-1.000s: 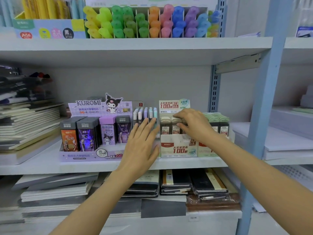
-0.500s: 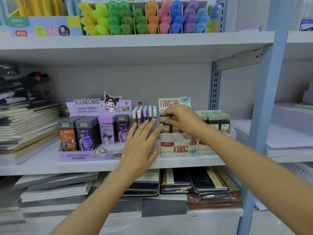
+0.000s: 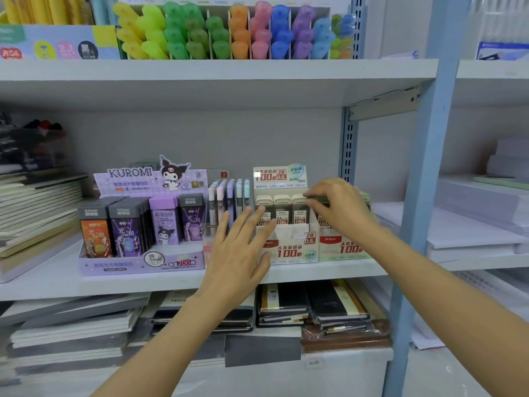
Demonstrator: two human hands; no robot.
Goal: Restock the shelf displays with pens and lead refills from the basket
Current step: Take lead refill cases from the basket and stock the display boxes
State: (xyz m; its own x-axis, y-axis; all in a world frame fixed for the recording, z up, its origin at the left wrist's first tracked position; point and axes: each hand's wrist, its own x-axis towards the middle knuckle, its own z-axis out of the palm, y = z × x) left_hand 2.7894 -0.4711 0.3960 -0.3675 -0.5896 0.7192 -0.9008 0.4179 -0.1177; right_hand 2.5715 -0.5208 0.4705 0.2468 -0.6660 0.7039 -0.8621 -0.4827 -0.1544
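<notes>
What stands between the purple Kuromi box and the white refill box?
A narrow row of pastel-capped pens, seen in the head view, partly behind the left hand.

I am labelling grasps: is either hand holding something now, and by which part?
The right hand pinches a refill case by its green top. The left hand holds nothing.

The purple display box (image 3: 143, 265) reads "KUROMI" on its header, "2B 0.5mm" and "200" on its front. A purple lead case (image 3: 165, 224) inside says "KUROMI". The white display box (image 3: 292, 250) shows "100" and "2B 0.5"; the green display box (image 3: 343, 249) shows "100".
</notes>
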